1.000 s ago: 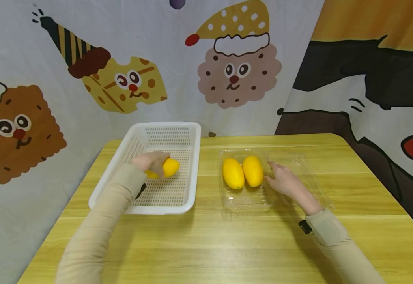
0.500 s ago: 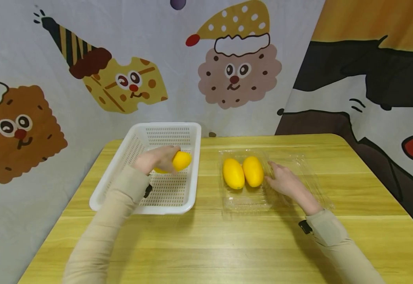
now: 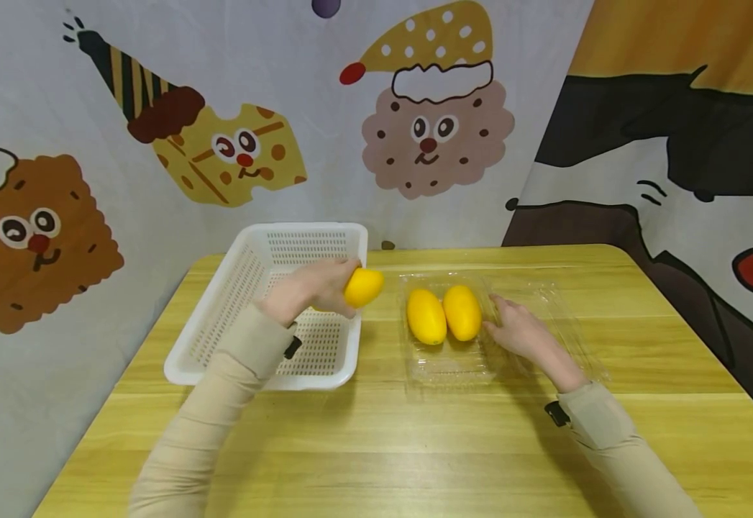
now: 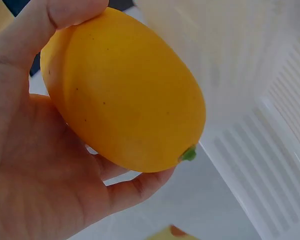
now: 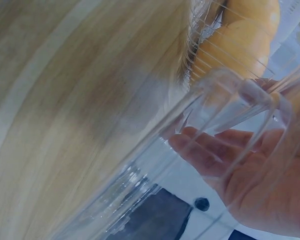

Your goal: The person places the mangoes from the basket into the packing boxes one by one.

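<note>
My left hand (image 3: 318, 288) grips a yellow mango (image 3: 363, 288) over the right rim of a white slotted basket (image 3: 350, 345). In the left wrist view the thumb and fingers wrap this mango (image 4: 130, 95), which has a small green stem nub. Behind the hand, a bit of another yellow shape shows, mostly hidden. Two more mangoes (image 3: 426, 316) lie side by side in the clear plastic clamshell box (image 3: 450, 370). My right hand (image 3: 521, 332) rests at the box's right side, near the hinge, fingers loosely extended. Its palm (image 5: 270, 185) shows through the clear plastic in the right wrist view.
The box's clear lid (image 3: 564, 324) lies folded out to the right, partly under the right hand. Both containers stand on a wooden table (image 3: 376, 446). A cartoon-printed cloth (image 3: 324, 158) hangs right behind the table's back edge.
My left hand has lifted and moved right with the mango, from inside the basket to over its right rim. The right hand and the two boxed mangoes have stayed put.
</note>
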The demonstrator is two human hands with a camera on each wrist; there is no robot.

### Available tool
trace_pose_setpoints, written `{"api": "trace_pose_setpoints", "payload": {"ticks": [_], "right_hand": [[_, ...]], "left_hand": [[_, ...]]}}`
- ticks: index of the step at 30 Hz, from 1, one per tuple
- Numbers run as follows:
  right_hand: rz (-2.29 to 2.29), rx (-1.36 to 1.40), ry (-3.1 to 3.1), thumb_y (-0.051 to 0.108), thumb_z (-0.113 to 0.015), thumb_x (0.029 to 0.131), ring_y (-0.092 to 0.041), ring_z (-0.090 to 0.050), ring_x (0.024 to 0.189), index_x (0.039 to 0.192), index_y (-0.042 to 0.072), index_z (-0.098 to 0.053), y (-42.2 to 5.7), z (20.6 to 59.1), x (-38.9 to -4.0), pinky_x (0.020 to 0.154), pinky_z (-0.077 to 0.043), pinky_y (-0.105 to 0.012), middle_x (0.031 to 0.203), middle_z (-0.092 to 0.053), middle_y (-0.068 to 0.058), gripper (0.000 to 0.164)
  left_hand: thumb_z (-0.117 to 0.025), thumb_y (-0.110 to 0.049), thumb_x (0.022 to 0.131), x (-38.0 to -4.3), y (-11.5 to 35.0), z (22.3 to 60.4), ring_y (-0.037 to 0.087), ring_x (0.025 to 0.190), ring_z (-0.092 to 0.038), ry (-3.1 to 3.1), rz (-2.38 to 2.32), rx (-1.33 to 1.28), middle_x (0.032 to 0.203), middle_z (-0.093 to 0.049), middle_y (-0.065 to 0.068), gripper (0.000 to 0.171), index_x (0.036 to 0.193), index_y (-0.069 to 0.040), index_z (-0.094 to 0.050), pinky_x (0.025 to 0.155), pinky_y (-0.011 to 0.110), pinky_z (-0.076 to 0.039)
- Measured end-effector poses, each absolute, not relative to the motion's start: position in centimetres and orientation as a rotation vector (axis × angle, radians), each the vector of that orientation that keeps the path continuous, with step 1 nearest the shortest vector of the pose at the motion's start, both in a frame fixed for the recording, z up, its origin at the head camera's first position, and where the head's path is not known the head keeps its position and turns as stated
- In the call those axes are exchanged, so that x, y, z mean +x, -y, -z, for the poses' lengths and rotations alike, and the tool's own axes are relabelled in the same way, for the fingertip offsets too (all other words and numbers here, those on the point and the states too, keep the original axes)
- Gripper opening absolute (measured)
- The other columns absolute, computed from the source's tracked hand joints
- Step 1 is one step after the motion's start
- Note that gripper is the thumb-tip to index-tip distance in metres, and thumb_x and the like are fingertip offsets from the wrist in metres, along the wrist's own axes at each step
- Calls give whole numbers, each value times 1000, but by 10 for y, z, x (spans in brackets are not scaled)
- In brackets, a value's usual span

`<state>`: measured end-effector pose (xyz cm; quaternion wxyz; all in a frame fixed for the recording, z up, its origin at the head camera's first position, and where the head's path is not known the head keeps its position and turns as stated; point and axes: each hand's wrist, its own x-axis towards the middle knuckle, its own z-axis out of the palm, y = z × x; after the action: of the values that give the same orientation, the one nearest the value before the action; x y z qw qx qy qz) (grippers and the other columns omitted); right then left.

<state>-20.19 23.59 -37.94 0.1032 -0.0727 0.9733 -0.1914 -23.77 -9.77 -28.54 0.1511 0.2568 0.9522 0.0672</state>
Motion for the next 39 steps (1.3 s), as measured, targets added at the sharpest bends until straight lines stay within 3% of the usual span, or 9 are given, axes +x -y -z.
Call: {"api": "trace_pose_setpoints", "payload": {"ticks": [10, 15, 20, 25, 28, 32, 34, 39], "right_hand": [[591, -208, -2853, 23, -52, 96, -17, -51, 57, 146, -8, -21, -235, 379, -201, 59, -46, -31, 144, -30, -38, 67], [576, -216, -2867, 23, -52, 96, -24, -59, 73, 146, -9, -22, -235, 378, -201, 70, -50, -39, 143, -31, -38, 67], [572, -235, -2891, 23, -52, 96, -35, -60, 93, 145, -10, -24, -236, 378, -200, 86, -50, -52, 141, -34, -39, 65], [581, -236, -2877, 22, -52, 96, -30, -60, 80, 145, -10, -23, -237, 378, -200, 80, -52, -47, 141, -33, -40, 65], [582, -232, -2870, 20, -51, 95, -29, -59, 80, 145, -9, -23, -237, 379, -201, 75, -50, -42, 141, -33, -40, 64], [574, -239, -2882, 20, -51, 95, -38, -58, 102, 145, -9, -25, -238, 381, -201, 83, -50, -50, 141, -35, -39, 63], [574, -243, -2884, 20, -51, 96, -41, -58, 105, 145, -9, -25, -238, 382, -201, 86, -50, -54, 141, -35, -39, 63], [571, -248, -2891, 21, -53, 95, -36, -61, 90, 145, -9, -24, -237, 382, -201, 80, -52, -50, 140, -35, -40, 65]], "left_hand": [[-76, -32, 77, -224, 45, 285, 22, 111, -54, -2665, -135, 807, 133, -52, 9, 77, 139, -15, -35, 94, 38, -49], [-74, -35, 79, -219, 17, 287, 22, 119, -53, -2627, -66, 850, 138, -50, 8, 80, 143, -16, -31, 98, 37, -47], [-73, -40, 80, -213, -7, 289, 20, 110, -56, -2611, 24, 909, 129, -55, 5, 81, 144, -16, -31, 92, 34, -50], [-72, -49, 78, -207, -29, 296, 18, 110, -58, -2595, 151, 936, 131, -55, 4, 88, 147, -16, -28, 93, 34, -51], [-72, -49, 79, -205, -41, 304, 17, 106, -60, -2575, 184, 928, 129, -56, 4, 86, 146, -17, -29, 89, 32, -53], [-71, -48, 79, -202, -50, 315, 15, 97, -61, -2565, 240, 929, 118, -60, 2, 84, 145, -19, -29, 78, 27, -54], [-71, -50, 79, -201, -53, 320, 14, 94, -61, -2563, 269, 923, 115, -61, 0, 84, 145, -20, -29, 75, 25, -54], [-71, -54, 77, -198, -57, 330, 10, 80, -60, -2559, 311, 904, 114, -62, -2, 87, 145, -20, -30, 65, 21, -53]]}}
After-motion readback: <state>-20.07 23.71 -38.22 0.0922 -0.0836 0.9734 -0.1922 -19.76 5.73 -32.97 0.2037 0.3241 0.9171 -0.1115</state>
